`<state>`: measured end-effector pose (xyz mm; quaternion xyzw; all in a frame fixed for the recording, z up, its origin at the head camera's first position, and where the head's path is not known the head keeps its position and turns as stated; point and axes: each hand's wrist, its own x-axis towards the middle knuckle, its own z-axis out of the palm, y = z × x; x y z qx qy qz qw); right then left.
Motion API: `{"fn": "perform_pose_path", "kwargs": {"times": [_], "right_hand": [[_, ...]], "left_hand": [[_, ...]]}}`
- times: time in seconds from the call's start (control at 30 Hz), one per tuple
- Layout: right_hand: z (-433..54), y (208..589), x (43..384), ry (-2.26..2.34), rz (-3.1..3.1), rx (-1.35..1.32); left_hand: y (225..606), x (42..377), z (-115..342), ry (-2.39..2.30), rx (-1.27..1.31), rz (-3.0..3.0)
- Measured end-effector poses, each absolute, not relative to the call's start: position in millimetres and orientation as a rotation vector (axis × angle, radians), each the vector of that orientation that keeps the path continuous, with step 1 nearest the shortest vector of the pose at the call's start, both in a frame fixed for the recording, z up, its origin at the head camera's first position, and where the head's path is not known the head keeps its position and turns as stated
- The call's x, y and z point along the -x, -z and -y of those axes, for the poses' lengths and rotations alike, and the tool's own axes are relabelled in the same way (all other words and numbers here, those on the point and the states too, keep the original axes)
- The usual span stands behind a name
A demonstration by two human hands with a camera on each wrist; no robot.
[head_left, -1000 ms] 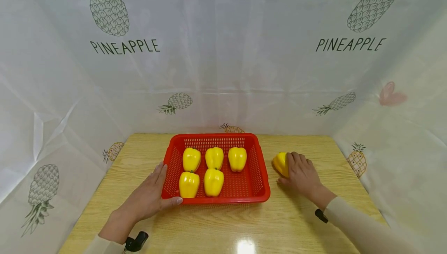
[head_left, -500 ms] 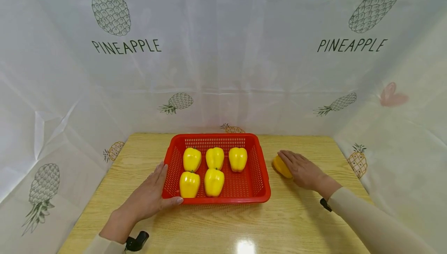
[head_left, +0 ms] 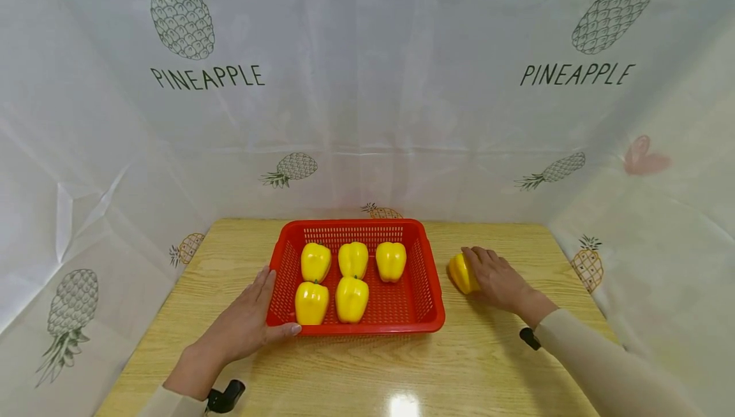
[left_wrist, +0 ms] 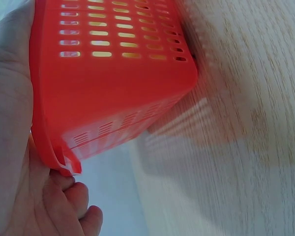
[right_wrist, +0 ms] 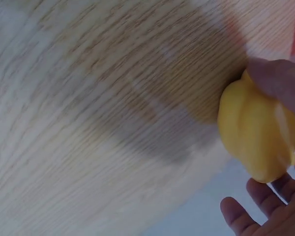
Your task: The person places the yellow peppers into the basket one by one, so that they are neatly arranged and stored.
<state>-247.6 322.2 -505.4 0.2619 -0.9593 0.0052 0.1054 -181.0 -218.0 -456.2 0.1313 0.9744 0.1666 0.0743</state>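
Observation:
A red plastic basket (head_left: 402, 328) with slotted walls stands on the table, with several yellow bell peppers (head_left: 352, 299) inside. My left hand (head_left: 244, 321) holds its near left corner, the thumb along the front rim and the fingers against the left side. In the left wrist view, fingertips (left_wrist: 77, 196) show by the rim's corner. To the right of the basket, another yellow bell pepper (head_left: 461, 273) lies on its side on the table. My right hand (head_left: 501, 282) grips its right part, with the thumb (right_wrist: 273, 81) on one side and fingers on the other.
The wooden table (head_left: 367, 372) is enclosed at the back and sides by a pale sheet (head_left: 367, 98) with pineapple prints. Inside the basket, its right front part shows bare floor between the peppers and the wall.
My right hand has shifted on the lone bell pepper, first flattening over its top, then dropping back to its right part. The left hand and the basket have stayed put.

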Motion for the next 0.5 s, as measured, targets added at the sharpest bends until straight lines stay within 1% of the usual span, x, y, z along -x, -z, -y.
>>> {"fn": "perform_pose_path", "kwargs": {"times": [0.3, 0.5], "right_hand": [[-319.2, 512.0, 249.6, -0.087, 2.833, -0.697], [-317.1, 515.7, 251.5, -0.019, 2.826, -0.680]], "left_hand": [[455.1, 180.2, 218.0, -0.504, -0.391, -2.921], [454.3, 179.6, 217.0, -0.509, -0.393, -2.923]]}}
